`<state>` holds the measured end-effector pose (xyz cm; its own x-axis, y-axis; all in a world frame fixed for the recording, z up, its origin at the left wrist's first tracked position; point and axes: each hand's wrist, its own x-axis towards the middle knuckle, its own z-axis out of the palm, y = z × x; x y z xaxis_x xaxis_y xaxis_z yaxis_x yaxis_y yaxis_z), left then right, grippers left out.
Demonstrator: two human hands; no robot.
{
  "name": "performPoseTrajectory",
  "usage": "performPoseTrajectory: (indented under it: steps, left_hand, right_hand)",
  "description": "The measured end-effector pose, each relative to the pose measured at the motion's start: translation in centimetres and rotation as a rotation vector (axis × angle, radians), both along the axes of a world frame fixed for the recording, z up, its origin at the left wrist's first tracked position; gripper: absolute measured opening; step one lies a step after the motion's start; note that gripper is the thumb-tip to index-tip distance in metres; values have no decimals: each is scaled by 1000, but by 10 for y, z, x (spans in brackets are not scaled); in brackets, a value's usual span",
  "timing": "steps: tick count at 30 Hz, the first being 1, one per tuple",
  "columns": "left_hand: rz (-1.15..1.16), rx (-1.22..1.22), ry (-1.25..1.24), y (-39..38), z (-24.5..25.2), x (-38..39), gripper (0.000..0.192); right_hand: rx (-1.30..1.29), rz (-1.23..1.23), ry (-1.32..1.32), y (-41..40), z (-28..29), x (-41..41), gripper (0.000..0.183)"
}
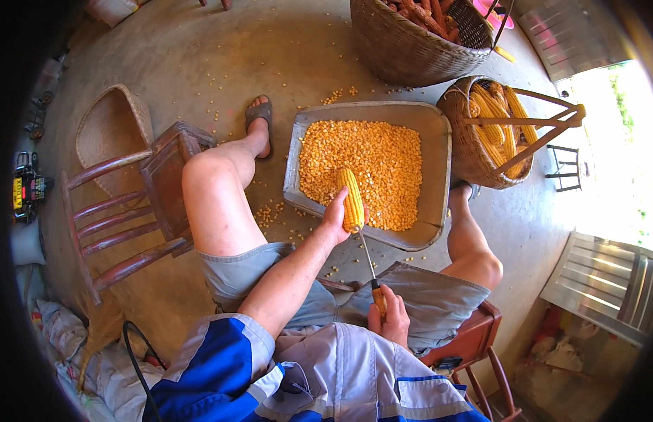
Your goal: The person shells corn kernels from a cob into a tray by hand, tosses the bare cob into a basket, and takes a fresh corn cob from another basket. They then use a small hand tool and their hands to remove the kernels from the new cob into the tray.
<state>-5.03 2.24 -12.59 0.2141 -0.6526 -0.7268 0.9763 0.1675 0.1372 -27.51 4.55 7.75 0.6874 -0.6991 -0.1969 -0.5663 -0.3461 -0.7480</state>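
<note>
My left hand (pixel 339 215) grips a yellow corn cob (pixel 351 200) with its kernels on, held over the near edge of a metal tub (pixel 443 158). Loose corn kernels (pixel 374 163) cover much of the tub's bottom. In my right hand (pixel 394 319) is the handle of a screwdriver-like tool (pixel 367 256) with a long thin metal shaft. The shaft points away from me, and its far end meets the near end of the cob. Whether the tip has entered the cob cannot be made out.
A wicker basket of corn cobs (pixel 447 138) touches the tub's right side. Beyond stands a larger basket (pixel 410 63) with reddish bare cobs. A wooden chair (pixel 165 195) and a woven scoop basket (pixel 102 124) are at left. Scattered kernels (pixel 268 212) lie on the floor.
</note>
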Motion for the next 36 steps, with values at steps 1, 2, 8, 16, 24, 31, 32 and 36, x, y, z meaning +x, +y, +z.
performPoseTrajectory:
  steps: [1, 2, 8, 16, 24, 31, 32, 36]
  left_hand:
    - [-4, -11, -2, 0, 0, 0, 49]
    - [-5, -12, -1, -1, -1, 0, 49]
    - [-8, 20, 12, -3, 5, 0, 50]
    - [-4, -7, 3, -1, 0, 0, 50]
    - [-48, 112, -100, -3, 4, -6, 50]
    - [-164, 196, -244, 1, -5, -8, 50]
    - [-206, 269, -321, 2, -5, -8, 50]
    - [-138, 243, -291, -1, -7, -5, 46]
  right_hand:
    - [-1, -1, 1, 0, 0, 0, 45]
    - [-10, 3, -7, 0, -2, -1, 45]
    - [-29, 15, -5, -1, -3, -2, 45]
    - [-21, 15, -2, -1, -4, -1, 46]
    - [-89, 18, 122, 6, -11, 4, 44]
    - [-52, 23, 90, 0, -14, 11, 42]
    - [175, -61, 96, -6, -16, 12, 42]
    - [180, -44, 170, 0, -28, 16, 46]
